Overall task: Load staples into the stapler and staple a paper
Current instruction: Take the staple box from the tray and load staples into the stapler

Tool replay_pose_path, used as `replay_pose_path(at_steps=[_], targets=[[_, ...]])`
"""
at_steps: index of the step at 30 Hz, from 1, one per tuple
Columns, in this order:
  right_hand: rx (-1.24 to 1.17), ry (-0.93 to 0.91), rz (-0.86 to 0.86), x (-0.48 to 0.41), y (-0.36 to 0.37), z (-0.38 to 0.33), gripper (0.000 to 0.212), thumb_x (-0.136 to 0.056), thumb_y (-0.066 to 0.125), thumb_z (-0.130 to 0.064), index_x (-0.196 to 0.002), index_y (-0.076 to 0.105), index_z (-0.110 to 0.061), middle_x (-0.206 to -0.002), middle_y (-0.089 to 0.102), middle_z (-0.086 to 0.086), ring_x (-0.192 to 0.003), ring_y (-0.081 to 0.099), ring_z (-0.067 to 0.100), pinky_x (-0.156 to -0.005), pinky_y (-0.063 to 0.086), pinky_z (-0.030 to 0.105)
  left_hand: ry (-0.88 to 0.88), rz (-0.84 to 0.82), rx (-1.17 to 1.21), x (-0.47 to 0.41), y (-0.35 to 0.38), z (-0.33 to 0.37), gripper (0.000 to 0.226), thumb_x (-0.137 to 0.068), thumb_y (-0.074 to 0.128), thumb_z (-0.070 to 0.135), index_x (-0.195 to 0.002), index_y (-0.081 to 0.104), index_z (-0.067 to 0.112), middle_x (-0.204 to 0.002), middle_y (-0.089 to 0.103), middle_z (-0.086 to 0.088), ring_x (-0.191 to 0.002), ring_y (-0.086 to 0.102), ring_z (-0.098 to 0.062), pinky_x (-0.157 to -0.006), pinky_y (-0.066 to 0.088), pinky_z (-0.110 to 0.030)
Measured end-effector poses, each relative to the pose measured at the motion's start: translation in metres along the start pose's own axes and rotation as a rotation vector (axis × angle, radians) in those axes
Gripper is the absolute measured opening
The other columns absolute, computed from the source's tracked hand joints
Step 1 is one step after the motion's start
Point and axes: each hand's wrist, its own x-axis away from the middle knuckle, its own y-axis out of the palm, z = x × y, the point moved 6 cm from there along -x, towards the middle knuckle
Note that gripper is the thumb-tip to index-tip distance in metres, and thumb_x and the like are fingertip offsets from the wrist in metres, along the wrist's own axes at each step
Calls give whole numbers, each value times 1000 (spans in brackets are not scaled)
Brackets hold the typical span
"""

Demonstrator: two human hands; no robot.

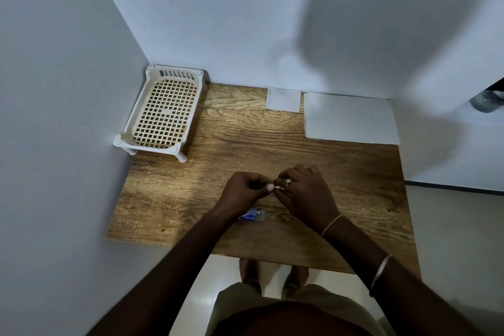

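Note:
My left hand (pixel 245 189) and my right hand (pixel 302 189) meet above the middle of the wooden table (pixel 354 185). Their fingertips pinch one small pale object (pixel 277 187) between them; it is too small to say whether it is a strip of staples. A small blue and white box (pixel 252 216) lies on the table just under my left wrist, with a short clear piece at its right end. A large white sheet of paper (pixel 350 117) lies flat at the back right, and a smaller square sheet (pixel 283 99) sits to its left. No stapler shows clearly.
A white plastic lattice basket (pixel 163 112) on short legs stands in the back left corner. White walls close the table on the left and at the back. The table's near edge runs just in front of my body, with my feet below.

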Motion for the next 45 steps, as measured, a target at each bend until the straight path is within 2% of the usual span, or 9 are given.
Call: replay_pose_path(at_steps=[3, 6, 10, 13, 22, 28, 37, 45], targets=[[-34, 82, -24, -7, 4, 7, 18, -85, 74, -31, -97, 77, -18, -96, 71, 1, -91, 64, 24, -77, 44, 38, 60, 96, -184, -1, -8, 6, 29, -83, 83, 25, -111, 77, 19, -93, 78, 5, -85, 72, -3, -79, 58, -27], [-75, 142, -83, -14, 12, 15, 20, -85, 74, -32, -98, 78, -17, -99, 71, 0, -94, 63, 24, -77, 44, 37, 148, 192, -404, -2, -17, 10, 43, -77, 87, 27, -118, 74, 23, -107, 70, 7, -93, 66, -6, -79, 53, -25], [-61, 177, -182, -17, 29, 19, 23, -86, 72, -35, -102, 78, -20, -101, 70, 0, -96, 62, 24, -80, 44, 37, 269, 84, -733, -8, -5, 6, 52, -79, 83, 20, -129, 69, 21, -125, 64, 0, -114, 56, -17, -93, 46, -31], [-59, 212, -222, -15, 38, 20, 22, -88, 70, -37, -103, 78, -22, -101, 70, -1, -95, 61, 23, -79, 46, 36, 326, 87, -844, -12, 0, 4, 45, -84, 79, 22, -128, 70, 21, -126, 66, 0, -112, 57, -21, -93, 47, -38], [-145, 298, -259, -12, 48, 22, 18, -90, 67, -30, -98, 79, -19, -96, 68, 2, -89, 62, 22, -69, 48, 33, 390, 106, -862, -18, 1, 5, 29, -86, 75, 21, -115, 77, 19, -114, 74, -1, -101, 63, -24, -83, 50, -41], [-187, 314, -276, -12, 51, 22, 19, -93, 64, -29, -101, 78, -19, -96, 67, 2, -89, 62, 20, -69, 49, 33, 371, 80, -835, -20, 2, 0, 30, -82, 80, 24, -112, 77, 18, -111, 74, -1, -99, 63, -23, -83, 49, -41], [-174, 318, -345, -17, 56, 23, 19, -93, 62, -26, -99, 77, -16, -94, 65, 3, -88, 63, 22, -73, 51, 35, 397, 89, -794, -21, 2, 1, 23, -82, 79, 14, -105, 79, 14, -105, 75, -4, -95, 65, -24, -81, 51, -41], [-83, 289, -384, -24, 60, 20, 19, -92, 60, -24, -92, 76, -11, -91, 65, 8, -85, 64, 27, -65, 39, 32, 389, 81, -776, -21, 2, -1, 24, -81, 81, 15, -104, 80, 13, -105, 75, -4, -95, 66, -22, -80, 50, -35]])
